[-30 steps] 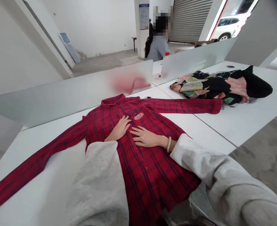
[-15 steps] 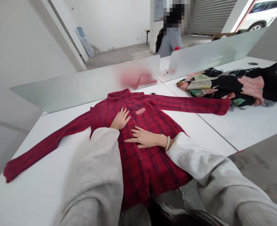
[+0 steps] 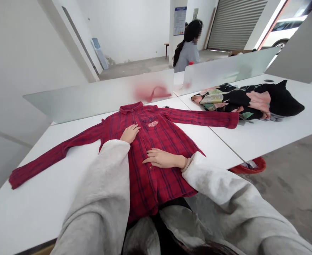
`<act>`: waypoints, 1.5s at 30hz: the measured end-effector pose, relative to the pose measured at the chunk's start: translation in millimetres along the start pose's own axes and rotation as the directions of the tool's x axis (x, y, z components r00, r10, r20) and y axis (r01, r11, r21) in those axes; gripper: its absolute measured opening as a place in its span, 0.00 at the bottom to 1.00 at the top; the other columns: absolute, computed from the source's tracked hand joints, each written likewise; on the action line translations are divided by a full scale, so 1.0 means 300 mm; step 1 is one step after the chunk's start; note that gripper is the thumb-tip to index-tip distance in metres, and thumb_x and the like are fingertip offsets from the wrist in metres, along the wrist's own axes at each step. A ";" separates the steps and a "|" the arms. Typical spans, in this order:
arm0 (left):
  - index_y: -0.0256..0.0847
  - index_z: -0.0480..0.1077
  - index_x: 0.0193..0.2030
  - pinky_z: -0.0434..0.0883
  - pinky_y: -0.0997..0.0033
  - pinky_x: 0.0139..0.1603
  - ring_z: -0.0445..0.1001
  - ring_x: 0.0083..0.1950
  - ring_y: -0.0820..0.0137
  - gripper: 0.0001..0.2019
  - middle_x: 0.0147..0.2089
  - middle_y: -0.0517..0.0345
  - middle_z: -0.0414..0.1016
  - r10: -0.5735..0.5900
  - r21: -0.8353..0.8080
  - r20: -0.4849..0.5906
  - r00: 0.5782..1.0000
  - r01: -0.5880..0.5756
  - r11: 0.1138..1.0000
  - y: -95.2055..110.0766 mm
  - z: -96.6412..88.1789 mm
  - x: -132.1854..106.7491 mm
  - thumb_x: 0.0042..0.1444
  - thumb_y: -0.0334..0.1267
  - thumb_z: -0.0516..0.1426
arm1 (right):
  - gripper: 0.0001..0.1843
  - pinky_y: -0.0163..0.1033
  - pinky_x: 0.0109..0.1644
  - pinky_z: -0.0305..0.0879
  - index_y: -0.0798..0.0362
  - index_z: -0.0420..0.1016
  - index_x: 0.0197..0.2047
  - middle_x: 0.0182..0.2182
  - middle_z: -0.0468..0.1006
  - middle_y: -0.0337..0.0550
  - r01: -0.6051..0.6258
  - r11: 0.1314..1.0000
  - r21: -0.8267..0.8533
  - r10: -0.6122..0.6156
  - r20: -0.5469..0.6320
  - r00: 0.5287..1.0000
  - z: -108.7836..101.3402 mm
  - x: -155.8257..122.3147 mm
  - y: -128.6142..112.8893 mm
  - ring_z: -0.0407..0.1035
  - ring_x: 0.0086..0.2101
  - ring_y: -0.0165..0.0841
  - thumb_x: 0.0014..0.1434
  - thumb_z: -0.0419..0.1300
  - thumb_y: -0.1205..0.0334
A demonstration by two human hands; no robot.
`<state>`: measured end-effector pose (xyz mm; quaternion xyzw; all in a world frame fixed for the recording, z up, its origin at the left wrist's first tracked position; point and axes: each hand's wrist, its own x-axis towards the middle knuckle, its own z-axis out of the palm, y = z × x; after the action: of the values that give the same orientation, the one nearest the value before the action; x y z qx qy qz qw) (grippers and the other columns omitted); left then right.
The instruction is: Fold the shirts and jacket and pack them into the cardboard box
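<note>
A red plaid shirt [image 3: 158, 141] lies spread front-up on the white table [image 3: 39, 198], both sleeves stretched out to the sides and its hem hanging over the near edge. My left hand [image 3: 130, 133] rests flat on the chest, fingers out, just left of the button line. My right hand [image 3: 161, 158] lies flat lower down on the shirt front, fingers pointing left. Both arms wear grey sleeves. Neither hand holds anything.
A heap of black floral clothes [image 3: 248, 99] lies on the adjoining table at the right. Frosted dividers [image 3: 97, 95] stand along the back edge. A red basket [image 3: 248, 165] sits on the floor under the right table. A person [image 3: 186, 49] sits beyond the dividers.
My right hand has slid down the shirt front toward me while the left stays on the chest. The view has pulled back, showing the whole left sleeve and the shirt hem.
</note>
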<state>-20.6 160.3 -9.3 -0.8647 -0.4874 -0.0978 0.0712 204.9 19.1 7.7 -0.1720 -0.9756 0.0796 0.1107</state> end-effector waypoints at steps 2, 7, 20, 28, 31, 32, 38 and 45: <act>0.38 0.67 0.53 0.63 0.58 0.59 0.61 0.64 0.63 0.16 0.63 0.47 0.64 0.066 -0.003 0.025 0.998 -0.066 0.998 -0.023 -0.014 -0.011 0.64 0.35 0.44 | 0.19 0.48 0.62 0.51 0.53 0.68 0.57 0.48 0.73 0.47 -0.004 0.999 0.044 0.005 -0.030 1.000 0.010 -0.007 0.004 0.60 0.55 0.37 0.65 0.48 0.63; 0.38 0.69 0.41 0.63 0.60 0.59 0.58 0.65 0.64 0.12 0.63 0.48 0.64 0.174 -0.011 0.045 0.984 -0.174 0.985 -0.062 -0.080 -0.001 0.62 0.32 0.45 | 0.19 0.48 0.63 0.49 0.52 0.68 0.57 0.48 0.73 0.46 -0.016 0.993 0.115 0.025 -0.072 0.997 0.022 -0.017 0.010 0.59 0.56 0.35 0.67 0.47 0.60; 0.30 0.58 0.61 0.57 0.50 0.63 0.53 0.68 0.57 0.23 0.67 0.34 0.53 -0.107 0.032 0.032 0.994 0.106 0.994 -0.016 0.032 0.039 0.65 0.41 0.42 | 0.18 0.57 0.64 0.45 0.45 0.71 0.56 0.67 0.46 0.49 -0.048 0.998 -0.031 0.043 -0.138 0.989 -0.019 -0.041 -0.009 0.40 0.65 0.45 0.63 0.54 0.57; 0.31 0.53 0.66 0.53 0.56 0.66 0.52 0.69 0.59 0.27 0.68 0.41 0.53 -0.259 0.032 0.090 0.962 0.257 0.966 -0.010 0.025 0.045 0.65 0.45 0.40 | 0.21 0.50 0.66 0.46 0.54 0.65 0.60 0.60 0.66 0.43 -0.002 0.997 0.073 0.004 -0.022 1.000 -0.029 -0.045 0.008 0.54 0.62 0.34 0.67 0.44 0.62; 0.32 0.55 0.65 0.53 0.52 0.65 0.51 0.69 0.57 0.26 0.68 0.42 0.53 -0.305 0.034 0.088 0.948 0.304 0.952 0.018 -0.006 0.033 0.65 0.44 0.41 | 0.22 0.51 0.66 0.45 0.55 0.64 0.61 0.61 0.63 0.44 -0.002 0.994 0.114 -0.002 0.029 1.000 -0.024 -0.053 0.017 0.50 0.63 0.35 0.65 0.46 0.64; 0.32 0.56 0.64 0.53 0.49 0.65 0.52 0.69 0.56 0.25 0.68 0.41 0.54 -0.321 0.037 0.091 0.943 0.319 0.947 0.028 -0.023 0.024 0.64 0.44 0.42 | 0.23 0.51 0.67 0.44 0.56 0.63 0.61 0.62 0.62 0.45 0.002 0.992 0.125 -0.007 0.034 0.999 -0.022 -0.055 0.020 0.48 0.64 0.35 0.65 0.46 0.64; 0.39 0.67 0.55 0.43 0.40 0.66 0.52 0.68 0.53 0.20 0.64 0.49 0.62 -0.240 0.079 0.040 0.970 0.237 0.968 0.118 -0.302 -0.115 0.62 0.46 0.48 | 0.24 0.50 0.67 0.43 0.55 0.62 0.62 0.65 0.56 0.49 -0.010 0.993 0.117 0.009 0.004 1.000 -0.009 -0.059 0.023 0.44 0.65 0.35 0.68 0.43 0.57; 0.42 0.66 0.57 0.37 0.45 0.69 0.65 0.61 0.61 0.20 0.57 0.55 0.71 0.143 -0.045 -0.083 0.986 -0.147 0.988 0.530 -0.756 -0.408 0.64 0.45 0.45 | 0.25 0.55 0.66 0.42 0.50 0.59 0.64 0.68 0.44 0.53 -0.057 0.998 0.030 0.059 -0.090 0.994 0.009 -0.058 0.031 0.37 0.66 0.41 0.67 0.45 0.53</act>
<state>31.3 -72.5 177.2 -0.8949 -0.4173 -0.1390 0.0751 223.2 21.2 0.1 -0.2021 -0.9630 0.0882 0.1548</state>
